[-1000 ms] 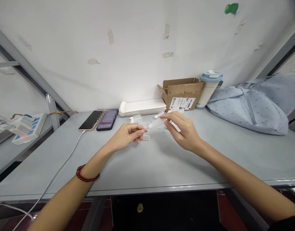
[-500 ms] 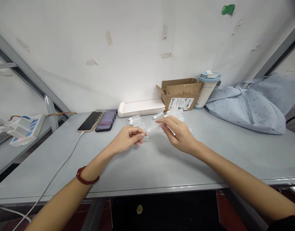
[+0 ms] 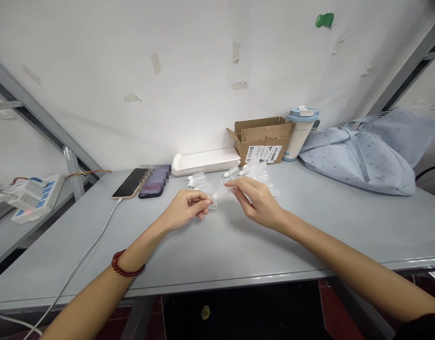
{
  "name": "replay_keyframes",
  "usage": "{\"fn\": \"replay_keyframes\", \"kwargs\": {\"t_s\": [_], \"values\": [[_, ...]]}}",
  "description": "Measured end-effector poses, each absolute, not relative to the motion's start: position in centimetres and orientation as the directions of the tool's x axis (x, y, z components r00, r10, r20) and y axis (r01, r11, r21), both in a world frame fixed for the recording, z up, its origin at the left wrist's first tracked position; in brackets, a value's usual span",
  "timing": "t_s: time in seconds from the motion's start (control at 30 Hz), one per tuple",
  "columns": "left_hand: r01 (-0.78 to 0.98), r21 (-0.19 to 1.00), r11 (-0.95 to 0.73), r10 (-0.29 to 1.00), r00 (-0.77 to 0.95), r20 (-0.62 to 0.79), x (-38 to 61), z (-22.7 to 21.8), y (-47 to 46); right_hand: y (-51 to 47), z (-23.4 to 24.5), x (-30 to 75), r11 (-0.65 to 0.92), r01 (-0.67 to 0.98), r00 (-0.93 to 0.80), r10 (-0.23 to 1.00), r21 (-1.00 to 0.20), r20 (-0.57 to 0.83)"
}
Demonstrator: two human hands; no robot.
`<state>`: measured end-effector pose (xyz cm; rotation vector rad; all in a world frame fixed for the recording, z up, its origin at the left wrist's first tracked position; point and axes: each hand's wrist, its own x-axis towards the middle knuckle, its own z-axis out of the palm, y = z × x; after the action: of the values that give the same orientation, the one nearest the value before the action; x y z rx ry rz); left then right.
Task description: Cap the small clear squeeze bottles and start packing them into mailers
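Observation:
A small translucent white tube (image 3: 222, 192) is pinched in the fingertips of my right hand (image 3: 258, 200), its narrow end pointing at my left hand. My left hand (image 3: 189, 208) is closed, thumb against forefinger, right by the tube's tip; what it pinches is too small to make out. Just beyond the left fingertips a little clear plastic piece (image 3: 212, 206) lies on the table. Behind my hands are several clear and white plastic pieces (image 3: 198, 179) with thin wire-like parts, and a second cluster of them (image 3: 255, 171) partly hidden by my right hand.
A grey table (image 3: 160, 264) spans the view. Along its back are a black-screened phone (image 3: 127, 183) on a white cable, a second phone (image 3: 153, 182), a white stack (image 3: 206, 162), a cardboard box (image 3: 263, 141), a cup (image 3: 300, 132) and a blue bag (image 3: 359, 160). A power strip (image 3: 38, 198) sits left.
The view has shifted slightly. Both hands keep nearly the same pose, with the tube's tip still close to my left fingertips.

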<state>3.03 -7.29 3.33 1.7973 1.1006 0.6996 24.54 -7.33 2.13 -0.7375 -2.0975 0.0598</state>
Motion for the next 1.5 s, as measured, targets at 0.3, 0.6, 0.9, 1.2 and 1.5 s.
{"fn": "replay_keyframes", "kwargs": {"t_s": [0.3, 0.6, 0.9, 1.2, 1.5], "values": [[0.377, 0.906, -0.193, 0.888, 0.460, -0.002, 3.3, 3.4, -7.4, -7.3, 2.0, 24.5, 0.837, 0.439, -0.427, 0.513, -0.325, 0.745], [0.317, 0.934, -0.165, 0.876, 0.483, -0.010, 3.0, 3.2, -7.3, -7.4, 2.4, 24.6, 0.859, 0.392, -0.432, 0.489, -0.331, 0.758], [0.236, 0.967, -0.098, 0.851, 0.524, -0.041, 2.9, 2.8, -7.1, -7.4, 2.7, 24.7, 0.861, 0.338, -0.433, 0.502, -0.381, 0.749], [0.206, 0.977, -0.057, 0.853, 0.518, -0.060, 2.8, 2.3, -7.0, -7.3, 2.6, 24.7, 0.863, 0.318, -0.419, 0.500, -0.393, 0.758], [0.181, 0.983, -0.020, 0.845, 0.530, -0.080, 3.0, 2.8, -7.0, -7.3, 3.7, 24.9, 0.784, 0.398, -0.402, 0.616, -0.477, 0.677]]}}
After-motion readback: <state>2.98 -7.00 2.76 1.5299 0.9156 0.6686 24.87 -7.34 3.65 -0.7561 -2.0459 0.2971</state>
